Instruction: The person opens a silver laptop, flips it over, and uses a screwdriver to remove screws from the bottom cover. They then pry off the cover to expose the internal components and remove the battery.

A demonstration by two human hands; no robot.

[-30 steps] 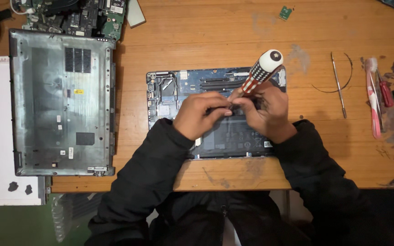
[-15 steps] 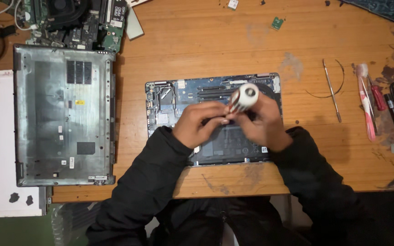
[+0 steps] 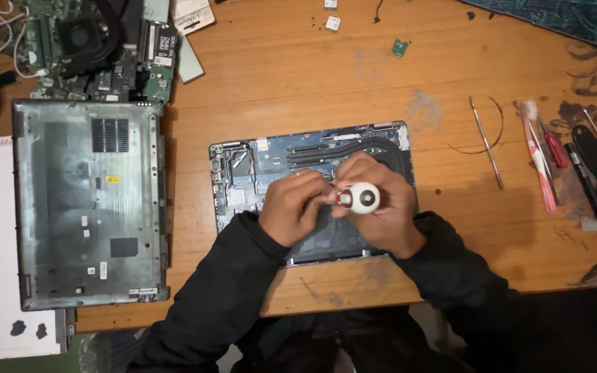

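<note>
Screwdriver (image 3: 361, 198) now upright — 2 hands closer.

A single head-worn camera looks almost straight down on the wooden table (image 3: 298, 83) from above the person's seat. It sits fairly near, and both forearms enter from the bottom edge
</note>
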